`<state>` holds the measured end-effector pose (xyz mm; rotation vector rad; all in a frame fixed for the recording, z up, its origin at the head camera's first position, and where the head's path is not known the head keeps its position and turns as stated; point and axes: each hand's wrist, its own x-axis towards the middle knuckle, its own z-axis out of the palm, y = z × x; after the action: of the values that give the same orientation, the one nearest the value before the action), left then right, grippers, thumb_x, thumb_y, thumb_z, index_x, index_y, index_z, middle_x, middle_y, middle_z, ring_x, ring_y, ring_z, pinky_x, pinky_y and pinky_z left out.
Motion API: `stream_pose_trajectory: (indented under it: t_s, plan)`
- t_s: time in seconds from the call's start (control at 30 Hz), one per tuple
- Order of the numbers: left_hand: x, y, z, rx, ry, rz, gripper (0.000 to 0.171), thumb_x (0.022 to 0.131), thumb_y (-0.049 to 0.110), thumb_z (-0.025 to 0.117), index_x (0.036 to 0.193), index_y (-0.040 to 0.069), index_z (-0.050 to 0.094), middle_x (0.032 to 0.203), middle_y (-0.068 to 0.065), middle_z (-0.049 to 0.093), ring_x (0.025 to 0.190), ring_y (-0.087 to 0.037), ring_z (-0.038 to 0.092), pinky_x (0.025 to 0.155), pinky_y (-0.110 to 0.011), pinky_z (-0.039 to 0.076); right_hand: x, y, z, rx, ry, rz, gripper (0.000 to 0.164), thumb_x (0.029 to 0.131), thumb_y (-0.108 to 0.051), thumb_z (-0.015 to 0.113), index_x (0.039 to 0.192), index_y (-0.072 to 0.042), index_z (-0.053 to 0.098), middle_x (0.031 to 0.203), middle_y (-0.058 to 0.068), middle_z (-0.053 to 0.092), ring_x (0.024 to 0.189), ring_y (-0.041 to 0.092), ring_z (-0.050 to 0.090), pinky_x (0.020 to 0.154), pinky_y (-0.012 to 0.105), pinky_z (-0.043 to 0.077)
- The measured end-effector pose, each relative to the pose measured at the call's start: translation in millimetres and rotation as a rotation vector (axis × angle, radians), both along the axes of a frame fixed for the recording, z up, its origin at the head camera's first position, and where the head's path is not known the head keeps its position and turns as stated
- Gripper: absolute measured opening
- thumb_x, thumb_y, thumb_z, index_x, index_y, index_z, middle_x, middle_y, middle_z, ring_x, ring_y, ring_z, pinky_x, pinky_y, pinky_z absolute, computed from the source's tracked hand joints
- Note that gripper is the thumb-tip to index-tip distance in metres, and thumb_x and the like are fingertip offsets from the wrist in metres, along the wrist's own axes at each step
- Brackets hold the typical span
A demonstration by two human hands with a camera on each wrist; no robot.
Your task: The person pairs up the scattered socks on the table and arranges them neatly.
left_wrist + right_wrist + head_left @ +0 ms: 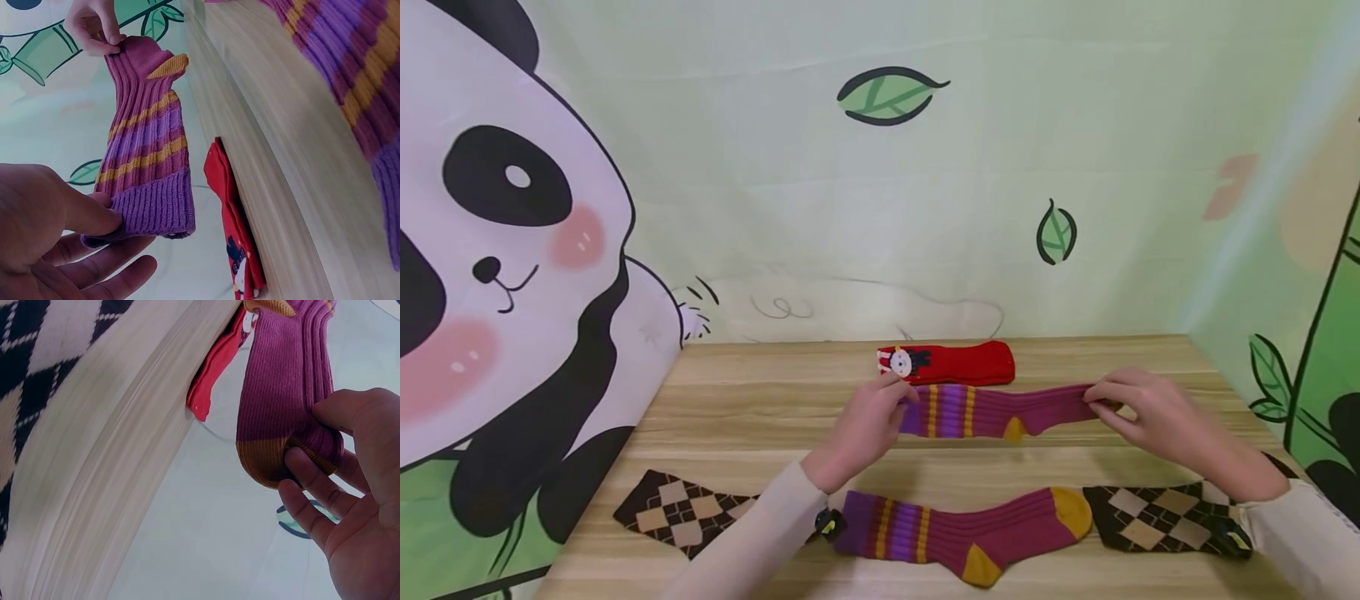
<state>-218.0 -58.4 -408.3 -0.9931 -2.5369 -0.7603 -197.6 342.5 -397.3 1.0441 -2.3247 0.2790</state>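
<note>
A ribbed magenta sock (pixel 985 410) with purple and mustard stripes hangs stretched sideways above the table. My left hand (pixel 867 429) pinches its purple cuff (pixel 156 203) between thumb and fingers. At the other end, my right hand (pixel 1157 417) pinches the toe, whose mustard tip (pixel 262 461) shows in the right wrist view. A matching striped sock (pixel 955 533) lies flat on the table nearer to me, toe to the right. Just behind the held sock lies a red sock (pixel 973 364) with a white animal face on it.
Argyle socks in black, tan and grey lie at both sides: one (pixel 677 508) at the left, partly under my left sleeve, another (pixel 1161 517) at the right beneath my right wrist. The wooden table (pixel 760 375) ends at a panda-print backdrop (pixel 737 167).
</note>
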Motion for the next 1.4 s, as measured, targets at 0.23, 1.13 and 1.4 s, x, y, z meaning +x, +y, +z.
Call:
stream_pose_trajectory:
  t_s: [0.23, 1.13, 1.4]
  plan:
    - [3.0, -12.7, -2.5, 0.026, 0.039, 0.006, 0.021, 0.089, -0.013, 0.066, 0.099, 0.003, 0.073, 0.1, -0.006, 0.069, 0.091, -0.019, 0.068, 0.077, -0.025, 0.057, 2.5, -11.4, -3.2, 0.005, -0.023, -0.008, 0.023, 0.1, -0.031, 0.069, 0.096, -0.01, 0.079, 0.094, 0.003, 0.073, 0.08, 0.019, 0.069, 0.064, 0.036, 0.059]
    - [13.9, -43.9, -7.6, 0.038, 0.041, 0.061, 0.022, 0.089, -0.013, 0.068, 0.098, 0.005, 0.075, 0.098, -0.004, 0.07, 0.087, -0.017, 0.07, 0.073, -0.022, 0.058, 2.7, -37.5, -11.2, -0.017, -0.04, 0.077, 0.036, 0.106, -0.038, 0.056, 0.098, -0.01, 0.078, 0.097, 0.002, 0.073, 0.084, 0.018, 0.069, 0.067, 0.035, 0.06]
    - [20.8, -49.7, -2.3, 0.052, 0.019, 0.069, 0.02, 0.092, -0.011, 0.066, 0.099, 0.005, 0.075, 0.1, -0.003, 0.07, 0.09, -0.017, 0.069, 0.075, -0.023, 0.058, 7.3, -42.0, -8.4, -0.019, -0.046, 0.086, 0.045, 0.108, -0.043, 0.047, 0.099, -0.012, 0.078, 0.097, -0.001, 0.072, 0.083, 0.016, 0.068, 0.067, 0.034, 0.06]
